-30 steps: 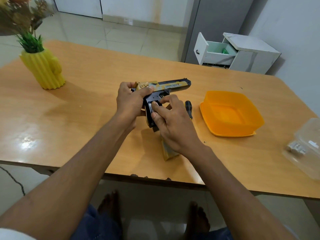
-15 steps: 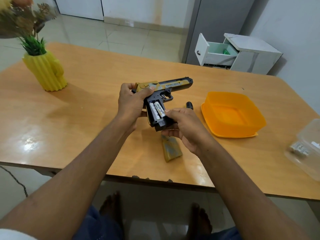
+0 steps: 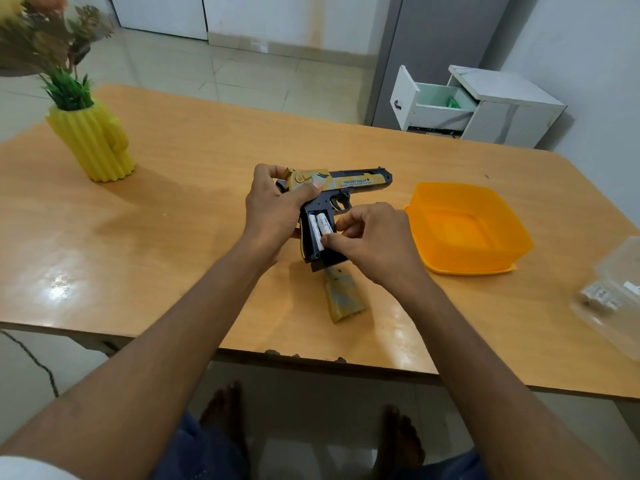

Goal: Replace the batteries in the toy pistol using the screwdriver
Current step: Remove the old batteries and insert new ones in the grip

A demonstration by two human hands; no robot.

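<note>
The black and gold toy pistol (image 3: 356,180) is held above the table, barrel pointing right. My left hand (image 3: 273,211) grips its rear end, thumb on the slide. The grip is open and shows two white batteries (image 3: 320,227) side by side. My right hand (image 3: 375,242) is at the grip, its thumb on the lower end of the right battery and its fingers curled behind the grip. The gold battery cover (image 3: 343,296) lies on the table below the pistol. The screwdriver is hidden behind my right hand.
An orange tub (image 3: 467,228) sits right of the pistol. A clear plastic box (image 3: 613,299) holding small white items lies at the table's right edge. A yellow cactus-shaped vase (image 3: 93,143) with flowers stands far left. A white drawer unit (image 3: 474,105) is behind the table.
My right hand left the bottom of the grip and came up beside it, with its thumb now on a battery. The screwdriver's black handle is no longer visible. The left hand kept its hold.
</note>
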